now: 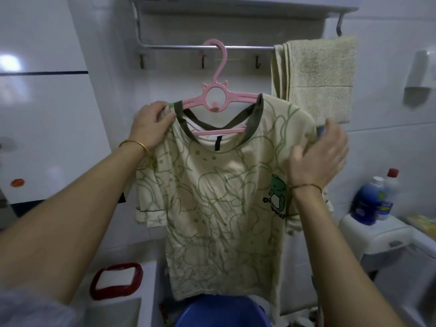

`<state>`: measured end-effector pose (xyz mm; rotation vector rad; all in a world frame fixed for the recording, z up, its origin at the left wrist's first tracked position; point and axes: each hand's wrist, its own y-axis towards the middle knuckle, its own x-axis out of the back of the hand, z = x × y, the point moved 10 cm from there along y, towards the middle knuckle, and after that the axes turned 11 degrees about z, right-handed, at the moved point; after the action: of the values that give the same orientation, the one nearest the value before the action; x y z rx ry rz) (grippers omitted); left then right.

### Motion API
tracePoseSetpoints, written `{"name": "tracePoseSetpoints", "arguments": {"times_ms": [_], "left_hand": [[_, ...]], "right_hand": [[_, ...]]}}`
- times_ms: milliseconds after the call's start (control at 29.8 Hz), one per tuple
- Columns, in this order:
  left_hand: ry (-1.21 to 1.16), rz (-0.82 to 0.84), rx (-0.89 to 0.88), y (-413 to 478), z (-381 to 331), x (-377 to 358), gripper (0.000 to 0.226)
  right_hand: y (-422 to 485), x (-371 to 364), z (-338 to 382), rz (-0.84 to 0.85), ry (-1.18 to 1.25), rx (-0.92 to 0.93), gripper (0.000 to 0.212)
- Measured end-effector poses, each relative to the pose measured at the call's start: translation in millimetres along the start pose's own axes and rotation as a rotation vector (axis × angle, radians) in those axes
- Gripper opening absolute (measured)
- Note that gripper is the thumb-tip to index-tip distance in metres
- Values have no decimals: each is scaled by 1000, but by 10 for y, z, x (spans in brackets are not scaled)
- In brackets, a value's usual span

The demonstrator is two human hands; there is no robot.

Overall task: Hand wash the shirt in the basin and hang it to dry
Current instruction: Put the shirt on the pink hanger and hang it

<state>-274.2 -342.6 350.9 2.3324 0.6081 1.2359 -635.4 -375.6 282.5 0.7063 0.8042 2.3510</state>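
While the left hand (151,121) pinches the shirt (212,197) (right hand (323,154) spread on it), a red dish (94,287) holds soap (116,278).

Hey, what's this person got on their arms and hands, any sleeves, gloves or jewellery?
No gloves, and no sleeves reach the wrists. The left hand has a thin gold bangle at its wrist. The right hand has a thin brown cord bracelet at its wrist. A pale patch at the lower left corner could be a sleeve, but it is too blurred to tell.
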Motion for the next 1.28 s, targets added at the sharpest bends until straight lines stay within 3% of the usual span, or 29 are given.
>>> {"name": "tracePoseSetpoints", "arguments": {"times_ms": [67,134,201,268,403,537,638,705,772,839,1007,1107,1208,1275], "left_hand": [[-42,-16,-8,3,17,5,27],[-85,-31,1,1,34,2,25],[-129,-28,26,-5,67,-1,26],[-143,-24,53,4,103,11,28],[-48,-22,68,-14,97,48,34],[195,-92,17,-164,83,51,41],[176,-267,-57,-600,37,-32,30],[96,-262,-40,-925,123,-305,14],[-3,-95,103,-1188,386,-784,11],[-52,100,269,-1446,681,-1293,18],[-130,409,518,-1735,1067,-2098,52],[-123,434,597,-1708,1096,-2294,54],[-153,407,668,-1691,1117,-2376,42],[-168,319,687,-1677,1148,-2327,29]], "right_hand": [[59,29,527,-7,-65,238,54],[169,-157,885,90,-172,390,49],[290,-380,947,216,-255,390,43],[334,-471,849,237,-271,354,42],[197,-396,792,90,-238,394,46],[-326,-129,741,-155,-101,569,36],[-905,-225,416,37,22,625,26],[-1243,-505,-31,330,71,413,21],[-1591,-816,-642,563,132,45,18],[-1812,-903,-1014,580,177,-168,17],[-1825,-840,-1318,446,323,-458,15],[-1893,-880,-1515,462,262,-570,20],[-2128,-1121,-1738,612,372,-734,15],[-2223,-1254,-1782,724,425,-765,34]]}}
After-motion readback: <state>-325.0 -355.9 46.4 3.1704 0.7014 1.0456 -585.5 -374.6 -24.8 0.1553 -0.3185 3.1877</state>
